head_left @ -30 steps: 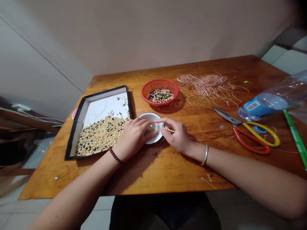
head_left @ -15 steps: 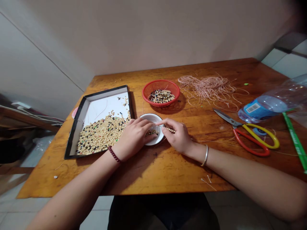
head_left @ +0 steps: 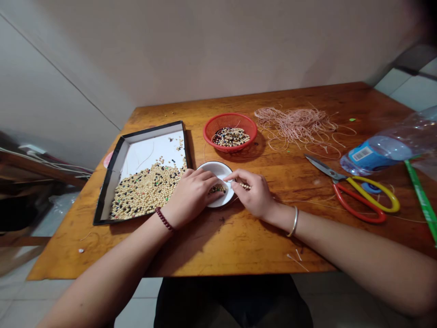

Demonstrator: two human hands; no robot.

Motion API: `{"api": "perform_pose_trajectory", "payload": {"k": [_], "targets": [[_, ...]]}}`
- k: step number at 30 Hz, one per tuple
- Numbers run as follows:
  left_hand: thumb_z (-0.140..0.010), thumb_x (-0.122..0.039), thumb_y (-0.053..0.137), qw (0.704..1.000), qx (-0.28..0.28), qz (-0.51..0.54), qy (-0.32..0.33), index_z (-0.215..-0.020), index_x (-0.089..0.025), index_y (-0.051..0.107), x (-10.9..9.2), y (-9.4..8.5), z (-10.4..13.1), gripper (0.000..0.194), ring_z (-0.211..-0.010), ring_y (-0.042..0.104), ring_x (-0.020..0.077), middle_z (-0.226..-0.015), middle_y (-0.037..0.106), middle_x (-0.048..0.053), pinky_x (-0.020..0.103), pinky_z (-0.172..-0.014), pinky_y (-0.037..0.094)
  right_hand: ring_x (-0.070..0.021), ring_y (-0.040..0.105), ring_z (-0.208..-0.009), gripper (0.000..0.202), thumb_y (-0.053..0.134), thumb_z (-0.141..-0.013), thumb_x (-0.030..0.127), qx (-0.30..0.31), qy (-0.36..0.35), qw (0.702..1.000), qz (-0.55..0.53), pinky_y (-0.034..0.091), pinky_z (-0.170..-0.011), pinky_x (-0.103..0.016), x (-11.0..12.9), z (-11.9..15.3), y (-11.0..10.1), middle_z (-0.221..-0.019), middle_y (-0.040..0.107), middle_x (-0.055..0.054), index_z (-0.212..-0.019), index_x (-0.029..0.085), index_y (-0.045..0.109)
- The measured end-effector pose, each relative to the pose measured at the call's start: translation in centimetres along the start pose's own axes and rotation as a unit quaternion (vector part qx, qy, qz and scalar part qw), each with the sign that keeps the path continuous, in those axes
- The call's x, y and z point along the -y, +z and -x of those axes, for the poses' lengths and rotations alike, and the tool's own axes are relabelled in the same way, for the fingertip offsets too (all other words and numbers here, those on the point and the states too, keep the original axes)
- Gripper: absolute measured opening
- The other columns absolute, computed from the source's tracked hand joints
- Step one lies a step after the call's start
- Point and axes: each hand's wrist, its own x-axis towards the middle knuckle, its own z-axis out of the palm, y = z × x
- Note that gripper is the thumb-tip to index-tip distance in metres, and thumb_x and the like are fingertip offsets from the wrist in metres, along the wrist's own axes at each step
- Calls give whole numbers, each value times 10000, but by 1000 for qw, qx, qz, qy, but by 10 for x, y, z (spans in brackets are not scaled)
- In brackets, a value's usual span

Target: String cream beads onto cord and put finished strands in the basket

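Note:
A small white bowl [head_left: 221, 169] with a dark rim holds a little heap of mixed beads [head_left: 217, 188]. My left hand [head_left: 193, 187] is draped over its left side, thumb and fingers apart and reaching inside, with the beads showing between them. Over the right rim my right hand [head_left: 254, 193] is closed in a pinch on a string of beads [head_left: 244, 186], pale ones showing beside the fingers. Its index fingertip is above the bowl. The string's tip is too small to make out. A thin pale cord [head_left: 303, 201] trails rightward from this hand.
Left stands a black-edged tray [head_left: 106, 187] of loose beads. Behind the bowl is a red basket [head_left: 229, 119] with more beads. Tangled pink cord [head_left: 297, 123], scissors [head_left: 336, 176], a plastic bottle [head_left: 372, 155] and a green strip [head_left: 421, 198] lie to the right.
My left fingertips have drawn back slightly from my right fingers, and more of the beads in the bowl show. The right hand keeps its pinch. The whole view has shifted slightly.

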Motion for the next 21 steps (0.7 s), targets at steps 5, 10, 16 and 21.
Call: {"api": "perform_pose_trajectory", "payload": {"k": [5, 10, 16, 21], "targets": [[-886, -409, 552, 1000, -18, 13, -9, -983, -185, 622, 0, 1, 0, 253, -912, 584, 227, -945, 665, 61, 346, -765, 384, -122, 532, -584, 201, 506, -841, 213, 4, 19, 999, -38, 366, -540, -227, -3, -1, 2, -713, 657, -17, -918, 158, 683], [-937, -299, 485, 990, -106, 84, -29, -1013, -176, 599, 1, 6, 1, 185, -902, 597, 182, -978, 677, 61, 318, -795, 442, -120, 519, -567, 178, 518, -829, 218, 3, 21, 999, -41, 366, -539, -228, -5, -1, 2, -650, 618, -2, -879, 155, 677], [-923, -341, 507, 989, -122, 75, -27, -988, -195, 631, 1, 6, 2, 202, -873, 596, 192, -932, 694, 53, 335, -792, 449, -125, 529, -586, 157, 516, -823, 217, 0, 25, 999, -27, 369, -556, -233, -4, -1, 2, -657, 613, -4, -851, 159, 659], [-878, -409, 564, 999, -36, 19, -35, -1001, -190, 643, 3, 1, 2, 264, -926, 593, 240, -983, 684, 74, 372, -791, 390, -111, 471, -534, 128, 516, -831, 232, 1, 18, 999, -27, 328, -518, -227, -4, -1, 2, -589, 525, 26, -842, 165, 624]]}}
